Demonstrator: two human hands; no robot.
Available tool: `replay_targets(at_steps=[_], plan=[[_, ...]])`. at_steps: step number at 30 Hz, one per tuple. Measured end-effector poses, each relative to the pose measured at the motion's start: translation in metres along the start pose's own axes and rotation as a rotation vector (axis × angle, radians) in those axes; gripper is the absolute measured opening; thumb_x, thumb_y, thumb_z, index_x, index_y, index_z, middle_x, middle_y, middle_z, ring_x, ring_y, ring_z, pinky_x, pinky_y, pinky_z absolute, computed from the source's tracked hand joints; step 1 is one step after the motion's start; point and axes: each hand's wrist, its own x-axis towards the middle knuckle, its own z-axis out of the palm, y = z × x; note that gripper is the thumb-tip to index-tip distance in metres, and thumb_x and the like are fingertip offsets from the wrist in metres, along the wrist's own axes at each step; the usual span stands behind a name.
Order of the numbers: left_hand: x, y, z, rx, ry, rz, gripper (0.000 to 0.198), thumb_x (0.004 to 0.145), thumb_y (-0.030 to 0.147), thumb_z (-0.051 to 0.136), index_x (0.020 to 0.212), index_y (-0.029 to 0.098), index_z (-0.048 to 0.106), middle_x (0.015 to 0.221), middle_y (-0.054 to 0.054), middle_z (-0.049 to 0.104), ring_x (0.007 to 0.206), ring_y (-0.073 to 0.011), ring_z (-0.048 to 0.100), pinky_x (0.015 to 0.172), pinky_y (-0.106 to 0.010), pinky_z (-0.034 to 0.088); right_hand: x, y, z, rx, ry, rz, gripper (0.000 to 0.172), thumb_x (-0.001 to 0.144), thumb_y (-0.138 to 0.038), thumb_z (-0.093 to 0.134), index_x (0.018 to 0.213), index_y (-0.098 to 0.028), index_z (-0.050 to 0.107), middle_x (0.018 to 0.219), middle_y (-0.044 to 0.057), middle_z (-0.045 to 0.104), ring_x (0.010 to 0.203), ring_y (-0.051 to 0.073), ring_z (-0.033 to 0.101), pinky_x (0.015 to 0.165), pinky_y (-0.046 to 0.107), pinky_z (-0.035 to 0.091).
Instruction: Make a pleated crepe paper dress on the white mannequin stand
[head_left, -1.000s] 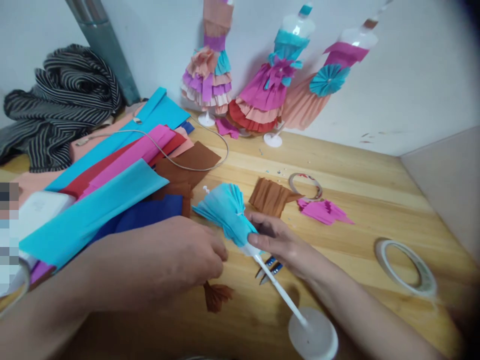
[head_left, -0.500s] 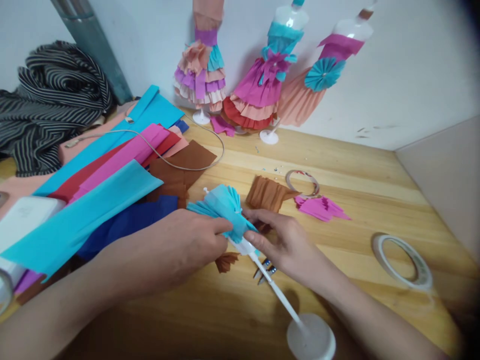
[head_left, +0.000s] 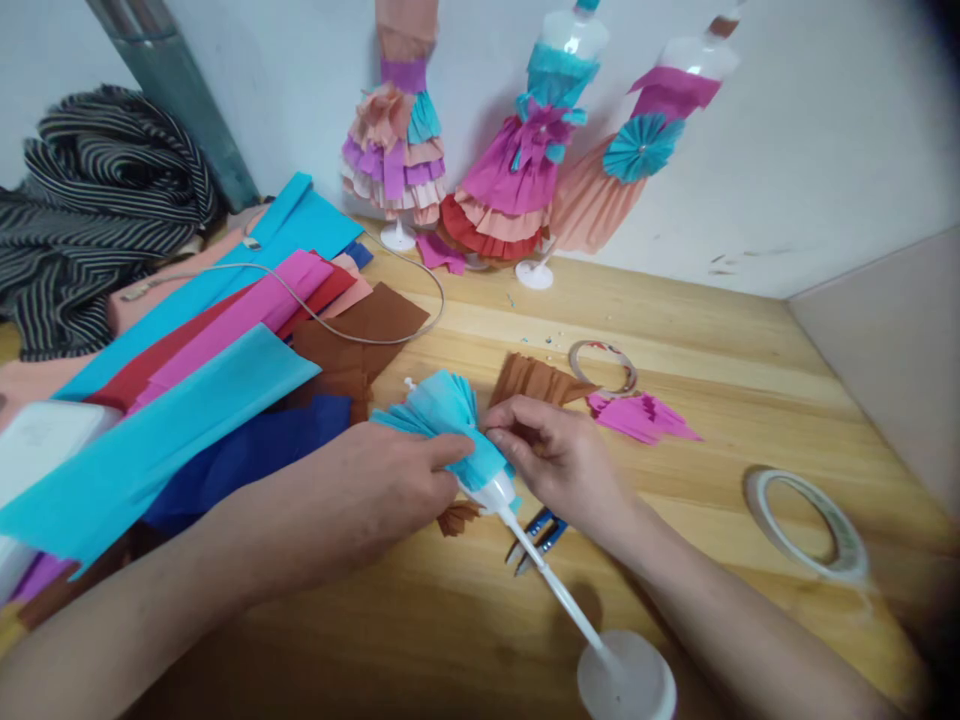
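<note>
A small white mannequin stand lies tilted toward me, its round base at the front and its pole running up to a torso wrapped in light blue crepe paper. My left hand is closed around the wrapped torso from the left, its index finger lying along the paper. At the waist, where the paper is gathered, the fingertips of my right hand are pinched together; whatever they pinch is too small to make out. Blue-handled thread snips lie under the pole. Pleated brown paper rests just behind my right hand.
Three mannequins in paper dresses, among them a pink one, stand along the wall. Colored crepe sheets, a white box and a cable fill the left. Tape rolls and pleated pink paper lie right.
My right hand has shifted from holding the torso's lower side to pinching at the waist, uncovering more of the snips. My left hand keeps its hold; the view has shifted slightly.
</note>
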Motion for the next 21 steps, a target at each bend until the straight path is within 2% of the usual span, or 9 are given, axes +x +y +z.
replay_targets(at_steps=[6, 10, 12, 16, 21], plan=[[0.006, 0.002, 0.004, 0.102, -0.053, 0.04, 0.019, 0.079, 0.002, 0.047, 0.081, 0.017, 0.06, 0.113, -0.005, 0.065, 0.08, -0.0144, 0.064, 0.064, -0.023, 0.046, 0.012, -0.003, -0.006, -0.069, -0.023, -0.185, 0.013, 0.088, -0.012, 0.051, 0.082, -0.017, 0.061, 0.076, 0.005, 0.063, 0.072, 0.015, 0.06, 0.061, 0.024, 0.047], [0.01, 0.008, 0.001, 0.158, -0.093, 0.001, 0.016, 0.081, 0.005, 0.048, 0.082, 0.015, 0.06, 0.115, -0.005, 0.064, 0.067, -0.013, 0.062, 0.056, -0.024, 0.045, 0.017, 0.002, -0.004, -0.083, -0.074, -0.242, 0.013, 0.088, -0.01, 0.051, 0.086, -0.016, 0.063, 0.078, 0.005, 0.061, 0.072, 0.015, 0.059, 0.062, 0.024, 0.046], [0.012, 0.008, 0.006, 0.17, -0.056, 0.024, 0.016, 0.084, 0.007, 0.047, 0.082, 0.015, 0.061, 0.112, -0.006, 0.066, 0.064, -0.0132, 0.061, 0.053, -0.025, 0.043, 0.017, 0.004, -0.003, -0.082, -0.099, -0.232, 0.013, 0.087, -0.009, 0.051, 0.086, -0.016, 0.063, 0.078, 0.004, 0.06, 0.071, 0.014, 0.058, 0.062, 0.024, 0.045], [0.013, 0.007, 0.02, 0.261, 0.126, 0.084, 0.02, 0.085, 0.01, 0.049, 0.069, 0.014, 0.06, 0.113, -0.007, 0.066, 0.072, -0.0153, 0.062, 0.055, -0.026, 0.045, 0.017, 0.005, -0.002, -0.084, -0.124, -0.209, 0.013, 0.087, -0.009, 0.051, 0.083, -0.016, 0.061, 0.077, 0.003, 0.057, 0.07, 0.013, 0.056, 0.062, 0.024, 0.043], [0.015, 0.009, 0.023, 0.287, 0.097, 0.115, 0.03, 0.09, 0.009, 0.041, 0.07, 0.013, 0.063, 0.114, -0.008, 0.066, 0.077, -0.0151, 0.064, 0.063, -0.027, 0.049, 0.017, 0.004, -0.002, -0.167, -0.19, -0.183, 0.017, 0.089, -0.01, 0.045, 0.077, -0.017, 0.055, 0.078, 0.003, 0.053, 0.07, 0.014, 0.053, 0.063, 0.024, 0.042]])
